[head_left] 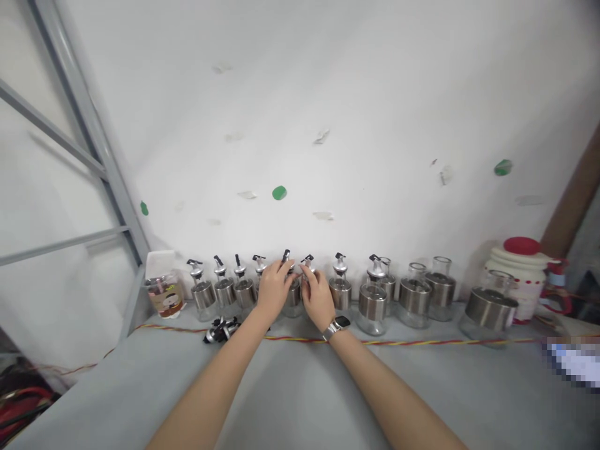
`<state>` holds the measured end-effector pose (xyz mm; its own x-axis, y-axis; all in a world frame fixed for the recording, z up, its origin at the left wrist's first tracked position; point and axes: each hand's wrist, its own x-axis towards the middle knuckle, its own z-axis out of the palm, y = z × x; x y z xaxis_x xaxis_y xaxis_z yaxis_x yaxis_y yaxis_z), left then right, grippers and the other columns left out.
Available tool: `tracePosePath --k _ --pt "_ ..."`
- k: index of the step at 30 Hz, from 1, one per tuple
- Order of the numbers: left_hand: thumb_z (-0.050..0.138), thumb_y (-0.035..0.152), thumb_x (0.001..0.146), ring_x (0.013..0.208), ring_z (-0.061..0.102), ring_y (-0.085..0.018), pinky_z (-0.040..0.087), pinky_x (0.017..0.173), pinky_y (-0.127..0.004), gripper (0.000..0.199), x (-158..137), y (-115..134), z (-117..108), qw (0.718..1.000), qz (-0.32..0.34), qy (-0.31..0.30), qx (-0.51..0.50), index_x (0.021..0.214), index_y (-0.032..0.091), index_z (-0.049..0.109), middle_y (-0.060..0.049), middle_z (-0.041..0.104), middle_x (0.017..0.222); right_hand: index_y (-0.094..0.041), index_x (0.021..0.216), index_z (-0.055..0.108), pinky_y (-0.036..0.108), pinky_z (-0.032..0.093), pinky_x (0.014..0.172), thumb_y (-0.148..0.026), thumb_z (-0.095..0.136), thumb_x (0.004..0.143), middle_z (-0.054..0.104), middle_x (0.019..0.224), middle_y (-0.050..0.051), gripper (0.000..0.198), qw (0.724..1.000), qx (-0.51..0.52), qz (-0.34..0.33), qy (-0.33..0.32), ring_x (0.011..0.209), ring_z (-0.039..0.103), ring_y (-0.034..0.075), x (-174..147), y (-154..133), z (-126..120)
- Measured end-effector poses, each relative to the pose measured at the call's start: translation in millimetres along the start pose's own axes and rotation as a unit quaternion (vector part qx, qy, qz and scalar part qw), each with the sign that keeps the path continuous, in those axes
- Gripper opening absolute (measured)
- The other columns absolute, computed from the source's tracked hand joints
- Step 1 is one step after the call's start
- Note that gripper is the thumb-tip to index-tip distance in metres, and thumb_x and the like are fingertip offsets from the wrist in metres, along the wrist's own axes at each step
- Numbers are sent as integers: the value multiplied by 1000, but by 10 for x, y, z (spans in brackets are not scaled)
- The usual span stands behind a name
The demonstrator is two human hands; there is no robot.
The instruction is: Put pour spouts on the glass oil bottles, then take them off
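A row of glass oil bottles with steel bands stands along the wall. My left hand [274, 287] has its fingers bent round the pour spout [287, 254] on a middle bottle [294, 299]. Close on its right, my right hand [319, 301], with a watch [336, 326] at the wrist, curls its fingers together. They come near the same bottle's neck and in front of a second spout [308, 259]; what they pinch is hidden. Loose pour spouts [221, 329] lie in a pile left of my left forearm.
Spouted bottles [203, 294] stand to the left, and open-necked bottles [415, 297] to the right. A labelled jar [166, 297] is at the left end, a red-lidded container [520, 269] at the right. A twisted red-yellow cord [403, 342] crosses the grey table [290, 387].
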<state>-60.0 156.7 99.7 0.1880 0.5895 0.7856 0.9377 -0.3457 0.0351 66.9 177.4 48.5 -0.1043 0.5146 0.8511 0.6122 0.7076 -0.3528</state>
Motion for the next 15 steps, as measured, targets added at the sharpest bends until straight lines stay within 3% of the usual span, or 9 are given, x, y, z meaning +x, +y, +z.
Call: tracePosePath --k 15 --pt "44 22 86 90 56 -24 42 79 -37 23 -47 67 125 996 -28 34 80 103 18 60 -13 60 100 -19 125 41 39 46 79 -14 37 84 49 103 12 41 1000 -7 0 -2 90 51 23 -1 8 -3"
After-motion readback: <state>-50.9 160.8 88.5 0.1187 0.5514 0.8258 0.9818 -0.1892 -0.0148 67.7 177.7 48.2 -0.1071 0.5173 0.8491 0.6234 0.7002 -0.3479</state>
